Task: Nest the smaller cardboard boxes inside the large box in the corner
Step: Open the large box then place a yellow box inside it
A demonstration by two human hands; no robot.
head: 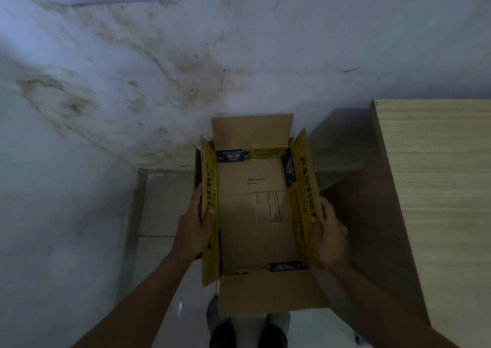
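The large cardboard box (255, 209) is sitting open at the centre of the view, in front of a stained, pale wall (132, 69) and just beside a wooden cabinet (435, 188) on the right. All four of its flaps are standing or folding outward. The far flap (251, 131) is leaning toward the wall, and the near flap (268, 292) is lying toward the person. The two side flaps are showing yellow print with dark lettering on their inner faces.

The left hand (192, 228) is gripping the left side flap (210, 215), with the thumb lying on the printed inner face and the fingers wrapping behind it on the outer side. The right hand (330, 238) is clasping the right side flap (304, 193) in the same manner, thumb on the printed face and fingers curling round the outer edge. Both hands are pressing closed on the cardboard, not spread.

Inside the box, plain brown cardboard surfaces are lying flat, one bearing a small printed label with ruled lines (267, 207). Whether these are the box's own bottom panels or a smaller box nested within cannot be told.

A tiled floor (164, 209) is showing to the left of the box. The person's dark shoes (248, 334) are appearing at the bottom edge, below the near flap.
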